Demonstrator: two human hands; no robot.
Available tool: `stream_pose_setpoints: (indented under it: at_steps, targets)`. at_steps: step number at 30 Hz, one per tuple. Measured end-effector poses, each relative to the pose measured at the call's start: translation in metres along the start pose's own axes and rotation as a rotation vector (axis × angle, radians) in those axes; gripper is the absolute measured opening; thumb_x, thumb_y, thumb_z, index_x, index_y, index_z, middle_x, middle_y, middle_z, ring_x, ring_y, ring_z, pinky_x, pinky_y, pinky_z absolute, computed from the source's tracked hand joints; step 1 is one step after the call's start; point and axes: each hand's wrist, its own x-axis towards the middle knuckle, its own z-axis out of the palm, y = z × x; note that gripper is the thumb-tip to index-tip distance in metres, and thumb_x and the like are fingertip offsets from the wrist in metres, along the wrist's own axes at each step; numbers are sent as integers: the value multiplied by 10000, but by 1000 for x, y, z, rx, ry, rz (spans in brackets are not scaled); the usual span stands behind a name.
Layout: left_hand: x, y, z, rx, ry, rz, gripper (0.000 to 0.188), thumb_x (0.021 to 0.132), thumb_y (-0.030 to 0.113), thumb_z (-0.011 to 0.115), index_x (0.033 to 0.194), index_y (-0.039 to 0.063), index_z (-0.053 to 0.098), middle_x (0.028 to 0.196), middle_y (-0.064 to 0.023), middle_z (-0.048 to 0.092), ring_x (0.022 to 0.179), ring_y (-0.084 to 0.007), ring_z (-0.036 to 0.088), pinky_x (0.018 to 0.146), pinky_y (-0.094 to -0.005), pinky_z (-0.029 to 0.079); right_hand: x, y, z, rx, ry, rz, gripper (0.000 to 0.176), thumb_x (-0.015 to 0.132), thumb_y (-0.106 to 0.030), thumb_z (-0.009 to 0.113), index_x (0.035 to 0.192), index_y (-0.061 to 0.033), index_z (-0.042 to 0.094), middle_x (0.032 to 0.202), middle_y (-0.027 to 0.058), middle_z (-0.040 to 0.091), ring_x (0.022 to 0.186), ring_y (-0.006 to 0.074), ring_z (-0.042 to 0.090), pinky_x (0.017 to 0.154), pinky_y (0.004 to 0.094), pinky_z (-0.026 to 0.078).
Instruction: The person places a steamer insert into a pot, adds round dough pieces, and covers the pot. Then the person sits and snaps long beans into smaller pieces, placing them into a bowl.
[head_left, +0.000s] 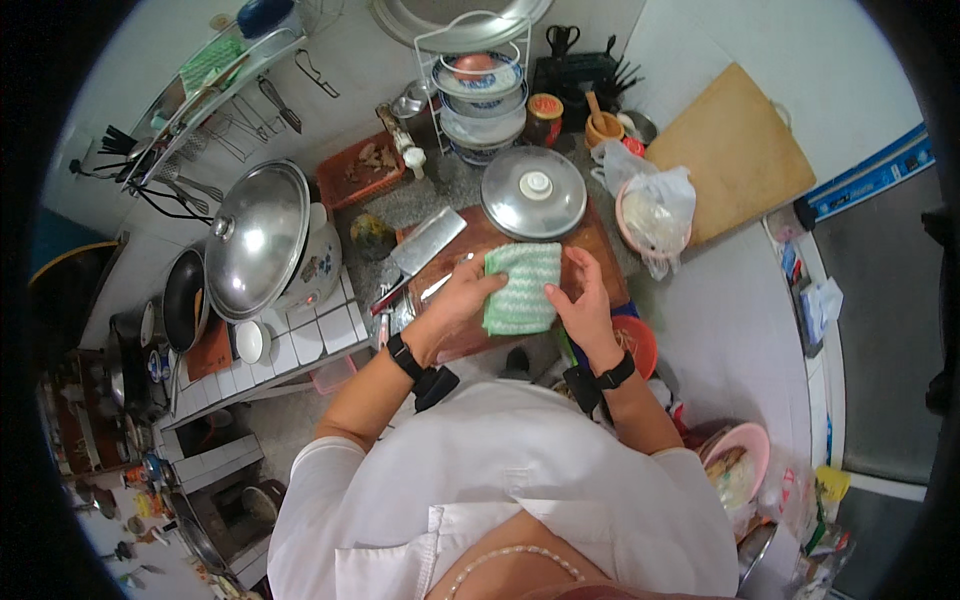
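A green-and-white striped cloth (523, 289), folded into a rough square, is held up in front of me over a reddish-brown board (600, 262). My left hand (469, 291) grips its left edge, thumb on top. On the opposite edge, my right hand (583, 296) has its thumb on the cloth, with the fingers behind or beside it. Left of the cloth, a cleaver (429, 241) with a broad metal blade lies across the board's edge. Just beyond the cloth, a round metal lid (533, 191) with a white knob rests at the board's far side.
A wire rack of dishes (484, 112) stands behind the lid, beside a jar (544, 118). To the left are a squash-like vegetable (373, 235), an orange basket (360, 171) and a large lidded pot (315, 259). Rightward sit a bagged bowl (654, 214) and a leaning cutting board (731, 154).
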Motion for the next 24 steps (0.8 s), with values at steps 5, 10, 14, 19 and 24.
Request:
stream_pose_setpoints:
  at_steps: [5, 10, 14, 19, 24]
  targets:
    - [5, -16, -3, 50, 3, -14, 341, 911, 49, 548, 1247, 3, 515, 1137, -70, 615, 1014, -147, 597, 891, -313, 488, 3, 16, -2, 723, -382, 666, 342, 882, -90, 612, 1203, 7, 543, 1109, 56, 618, 982, 135, 590, 874, 297, 475]
    - [4, -40, -31, 235, 122, -147, 267, 924, 83, 566, 1176, -2, 542, 964, -44, 627, 848, -101, 588, 750, -272, 508, 13, 43, -3, 391, -451, 553, 311, 850, -59, 600, 1152, 12, 591, 1051, 71, 661, 924, 153, 623, 835, 308, 495]
    - [-38, -59, -74, 434, 135, 35, 202, 939, 121, 557, 1109, 11, 568, 898, -38, 617, 746, -99, 595, 657, -263, 515, 36, 88, -63, -78, -473, 462, 306, 797, -99, 611, 1089, -11, 634, 965, 125, 695, 885, 208, 654, 810, 339, 501]
    - [-182, -165, -161, 558, 521, -202, 201, 907, 199, 556, 906, 6, 611, 762, -102, 646, 604, -217, 612, 545, -336, 479, 74, 116, -204, -427, -297, 454, 312, 767, -124, 632, 1050, 9, 644, 940, 169, 688, 890, 254, 658, 808, 375, 497]
    - [-400, -336, -158, 1244, 444, -870, 243, 818, 250, 611, 888, 21, 654, 832, -211, 660, 800, -384, 637, 703, -457, 502, 198, 37, -313, -1090, 21, 316, 345, 801, -222, 663, 1067, -5, 627, 984, 216, 672, 934, 377, 644, 792, 413, 497]
